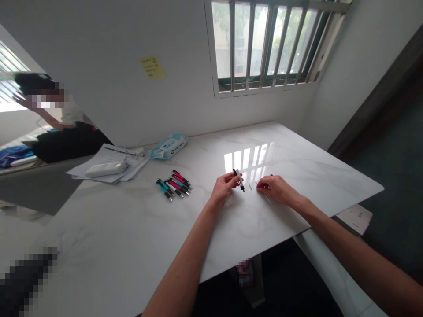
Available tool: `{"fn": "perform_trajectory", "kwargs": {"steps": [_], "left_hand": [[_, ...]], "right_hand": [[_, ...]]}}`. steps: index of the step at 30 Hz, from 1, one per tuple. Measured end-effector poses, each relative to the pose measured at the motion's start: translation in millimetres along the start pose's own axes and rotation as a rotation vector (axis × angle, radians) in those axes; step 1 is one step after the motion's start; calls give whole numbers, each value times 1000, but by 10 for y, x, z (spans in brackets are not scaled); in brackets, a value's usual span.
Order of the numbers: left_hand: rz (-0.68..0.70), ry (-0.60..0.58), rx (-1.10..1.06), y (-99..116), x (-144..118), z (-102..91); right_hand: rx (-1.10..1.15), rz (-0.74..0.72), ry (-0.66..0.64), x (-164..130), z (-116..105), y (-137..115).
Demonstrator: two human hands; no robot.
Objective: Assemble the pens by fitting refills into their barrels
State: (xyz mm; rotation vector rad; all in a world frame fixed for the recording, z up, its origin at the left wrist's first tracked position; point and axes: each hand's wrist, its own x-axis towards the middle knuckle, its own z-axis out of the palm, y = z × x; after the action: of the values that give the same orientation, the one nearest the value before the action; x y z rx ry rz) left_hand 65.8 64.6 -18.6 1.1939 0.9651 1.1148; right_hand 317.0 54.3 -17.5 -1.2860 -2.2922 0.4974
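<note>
My left hand (223,186) holds a black and white pen (239,179) just above the white marble table (132,237), tip pointing down to the right. My right hand (276,189) rests on the table a little to the right, fingertips pinched over small pen parts (251,186) lying on the surface; what it grips is too small to tell. A thin white piece (268,199) lies under that hand. To the left of my left hand lies a cluster of several pens (174,183) with teal, red and black barrels.
A pack of wet wipes (168,146) lies near the wall. A stack of papers (109,164) with a white device (105,169) on top sits at the back left. Another person (56,127) sits beyond the table's left side. A barred window (267,44) is in the wall ahead.
</note>
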Motion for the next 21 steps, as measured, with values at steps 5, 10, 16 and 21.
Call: {"fn": "perform_trajectory", "kwargs": {"steps": [5,10,16,21], "left_hand": [[-4,-3,12,8,-9,16],[13,-45,54,9,-11,40],[15,-86,68,18,-29,53],[25,-106,88,25,-45,57]], "right_hand": [[49,15,121,19,-76,-94],[52,112,148,151,-154,-208],[187,106,163,307,-142,-256],[479,124,293,394,-123,-329]]}}
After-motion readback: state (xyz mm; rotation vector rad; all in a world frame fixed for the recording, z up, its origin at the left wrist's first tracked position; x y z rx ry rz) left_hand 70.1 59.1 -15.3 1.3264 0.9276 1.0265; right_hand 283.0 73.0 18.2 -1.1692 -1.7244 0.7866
